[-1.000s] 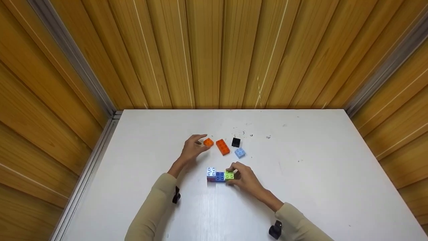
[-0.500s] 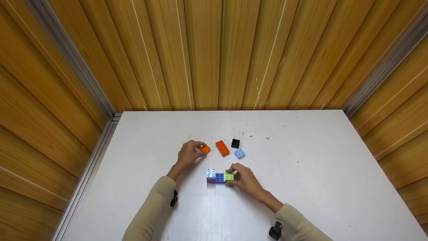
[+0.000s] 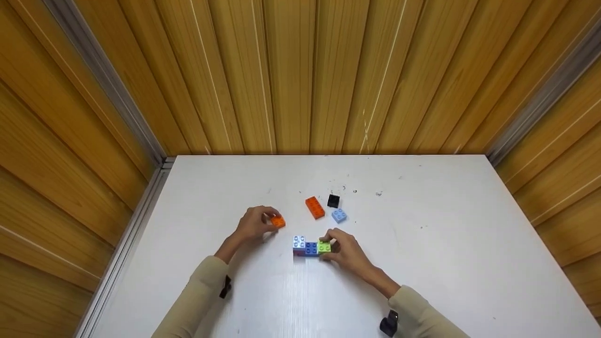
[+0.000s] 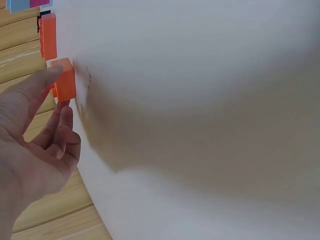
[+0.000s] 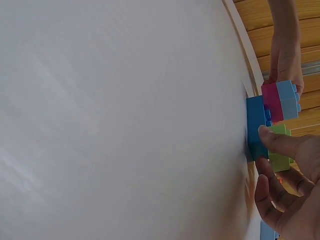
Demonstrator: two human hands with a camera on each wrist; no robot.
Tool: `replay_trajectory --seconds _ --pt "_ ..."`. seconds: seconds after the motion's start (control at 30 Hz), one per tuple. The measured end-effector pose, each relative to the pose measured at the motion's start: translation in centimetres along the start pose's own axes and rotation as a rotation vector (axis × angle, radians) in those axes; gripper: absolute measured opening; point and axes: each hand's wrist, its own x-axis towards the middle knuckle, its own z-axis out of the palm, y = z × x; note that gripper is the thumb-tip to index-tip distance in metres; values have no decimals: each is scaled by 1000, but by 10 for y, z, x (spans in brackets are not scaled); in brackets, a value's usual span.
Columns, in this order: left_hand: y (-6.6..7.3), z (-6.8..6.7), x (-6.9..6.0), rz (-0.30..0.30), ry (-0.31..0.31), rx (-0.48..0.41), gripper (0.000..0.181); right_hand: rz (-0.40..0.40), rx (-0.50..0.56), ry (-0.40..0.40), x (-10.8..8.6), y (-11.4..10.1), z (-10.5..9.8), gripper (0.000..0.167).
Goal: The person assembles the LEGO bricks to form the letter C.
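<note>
The orange brick (image 4: 66,86) is pinched between the left fingers (image 4: 47,77); the joined bricks (image 3: 311,249) are held between the right fingers (image 5: 284,142)

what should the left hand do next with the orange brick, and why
Probably the left hand should bring the orange brick over to the dark blue brick: it has that brick pinched, the dark blue one's middle studs are bare, and the right hand holds the end with the green brick.
</note>
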Motion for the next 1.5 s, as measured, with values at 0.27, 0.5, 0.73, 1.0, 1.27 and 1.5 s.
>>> replay_trajectory --seconds 0.27,0.5,0.73,1.0,1.27,1.5 --pt "11 -8 -9 177 -85 -20 28 3 1 6 1 -2 0 31" --pt "32 -17 -19 278 -161 -101 30 5 8 1 -1 -3 1 31" --pt "41 -15 -29 341 -273 -136 30 -23 -9 12 -2 -2 2 31" --pt "38 -10 -36 346 -273 -190 32 -46 -10 33 -2 0 2 31" --pt "35 -4 -34 369 -269 -224 32 -43 -7 25 0 -2 2 31" --pt "36 0 -30 316 -275 -244 37 -34 -10 27 -1 -1 3 31"
